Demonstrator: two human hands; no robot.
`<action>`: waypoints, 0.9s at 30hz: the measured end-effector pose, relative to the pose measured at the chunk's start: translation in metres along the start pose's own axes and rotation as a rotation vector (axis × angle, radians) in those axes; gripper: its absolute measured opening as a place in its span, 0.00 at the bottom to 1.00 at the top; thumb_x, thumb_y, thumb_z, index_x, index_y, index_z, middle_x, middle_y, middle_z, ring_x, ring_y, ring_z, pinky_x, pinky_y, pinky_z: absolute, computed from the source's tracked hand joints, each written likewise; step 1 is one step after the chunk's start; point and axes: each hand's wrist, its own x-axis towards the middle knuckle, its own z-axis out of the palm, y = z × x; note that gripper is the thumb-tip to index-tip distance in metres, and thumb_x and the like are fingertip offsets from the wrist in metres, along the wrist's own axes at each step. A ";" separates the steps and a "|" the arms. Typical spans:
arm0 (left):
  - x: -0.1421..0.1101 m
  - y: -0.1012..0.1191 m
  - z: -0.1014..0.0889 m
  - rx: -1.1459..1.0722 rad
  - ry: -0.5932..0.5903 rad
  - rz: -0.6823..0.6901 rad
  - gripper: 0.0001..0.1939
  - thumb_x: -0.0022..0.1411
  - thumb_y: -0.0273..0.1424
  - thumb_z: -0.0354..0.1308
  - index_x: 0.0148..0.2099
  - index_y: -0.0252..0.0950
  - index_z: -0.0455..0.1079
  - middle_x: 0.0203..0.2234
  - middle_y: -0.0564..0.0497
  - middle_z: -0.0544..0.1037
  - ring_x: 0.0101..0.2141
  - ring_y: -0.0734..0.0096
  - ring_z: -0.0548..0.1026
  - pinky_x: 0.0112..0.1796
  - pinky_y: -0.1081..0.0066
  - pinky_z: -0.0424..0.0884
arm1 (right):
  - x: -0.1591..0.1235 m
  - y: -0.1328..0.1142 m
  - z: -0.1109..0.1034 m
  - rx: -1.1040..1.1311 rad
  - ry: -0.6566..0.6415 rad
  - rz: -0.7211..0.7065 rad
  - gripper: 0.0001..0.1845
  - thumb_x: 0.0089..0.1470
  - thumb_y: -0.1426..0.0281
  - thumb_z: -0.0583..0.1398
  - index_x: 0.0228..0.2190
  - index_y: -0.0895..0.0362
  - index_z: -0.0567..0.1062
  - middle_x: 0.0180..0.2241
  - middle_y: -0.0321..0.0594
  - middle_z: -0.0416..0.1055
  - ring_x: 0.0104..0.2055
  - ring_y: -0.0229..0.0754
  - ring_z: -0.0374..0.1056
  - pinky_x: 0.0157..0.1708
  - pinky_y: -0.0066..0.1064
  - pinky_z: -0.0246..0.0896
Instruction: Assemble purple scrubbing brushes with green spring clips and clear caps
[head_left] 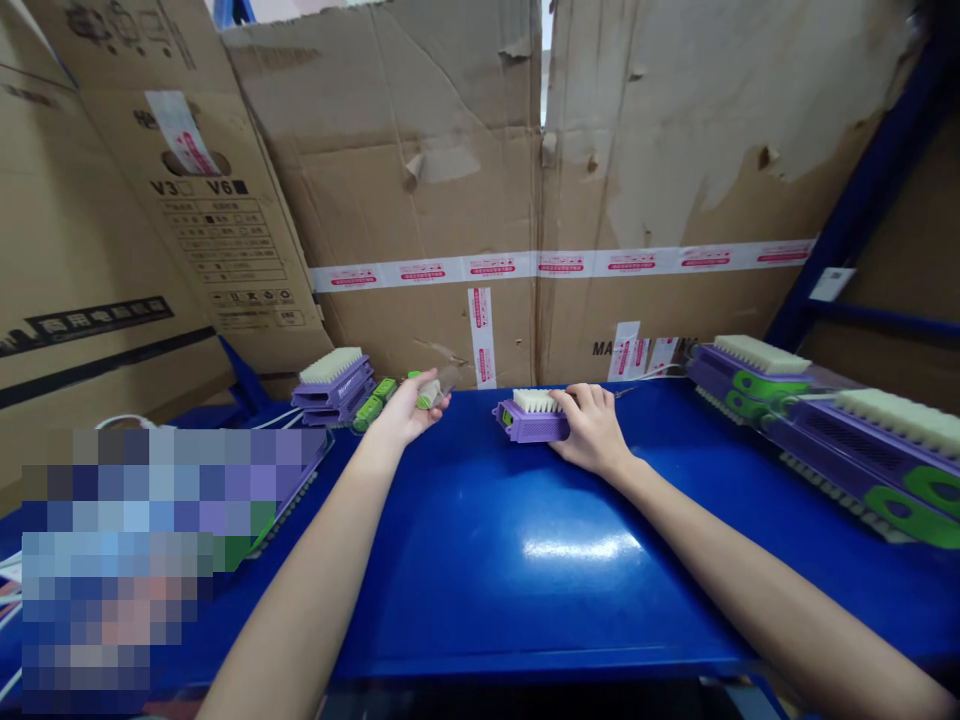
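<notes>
- Gripping the purple block (536, 431) mid-frame, the right hand (596, 430) curls over its end, likely to steady it.
- Left hand (405, 412), half-curled left of centre, cradles a green piece (428, 399), likely so it won't fall.

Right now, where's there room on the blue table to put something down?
The biggest bare patch of table is between the arms, in front of the purple brush. Another lies between the right arm and right-side brushes. It's crowded left of the left hand, and at the far right.
</notes>
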 end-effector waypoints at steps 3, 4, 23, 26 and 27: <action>0.007 -0.010 0.012 0.370 0.179 0.067 0.11 0.60 0.37 0.47 0.34 0.34 0.63 0.17 0.52 0.68 0.15 0.75 0.64 0.15 0.77 0.56 | 0.000 0.002 0.000 -0.006 0.000 0.023 0.26 0.44 0.64 0.59 0.46 0.59 0.68 0.41 0.50 0.62 0.44 0.53 0.54 0.43 0.43 0.49; 0.007 -0.014 0.015 0.448 0.225 0.094 0.11 0.59 0.37 0.48 0.35 0.34 0.63 0.18 0.50 0.69 0.17 0.72 0.67 0.17 0.76 0.58 | 0.000 0.003 0.000 -0.009 -0.003 0.027 0.26 0.44 0.64 0.59 0.46 0.59 0.68 0.41 0.50 0.62 0.43 0.53 0.55 0.43 0.43 0.49; 0.005 -0.019 0.030 1.552 0.343 0.333 0.18 0.64 0.34 0.38 0.52 0.31 0.56 0.38 0.31 0.75 0.41 0.44 0.74 0.37 0.55 0.66 | 0.003 0.011 0.003 0.022 -0.144 0.097 0.34 0.41 0.52 0.63 0.46 0.58 0.63 0.48 0.54 0.64 0.49 0.57 0.59 0.45 0.48 0.56; 0.000 -0.019 0.038 1.587 0.432 0.471 0.18 0.64 0.34 0.38 0.53 0.32 0.56 0.35 0.35 0.76 0.38 0.47 0.75 0.36 0.58 0.67 | 0.004 0.012 0.002 0.081 -0.188 0.109 0.38 0.39 0.49 0.63 0.48 0.56 0.63 0.49 0.53 0.63 0.51 0.59 0.57 0.43 0.50 0.59; -0.002 -0.020 0.041 1.575 0.431 0.502 0.18 0.64 0.35 0.38 0.53 0.33 0.56 0.34 0.36 0.76 0.37 0.49 0.76 0.35 0.59 0.67 | 0.003 0.012 0.002 0.116 -0.200 0.113 0.39 0.38 0.49 0.64 0.48 0.56 0.63 0.49 0.53 0.62 0.52 0.59 0.56 0.43 0.50 0.60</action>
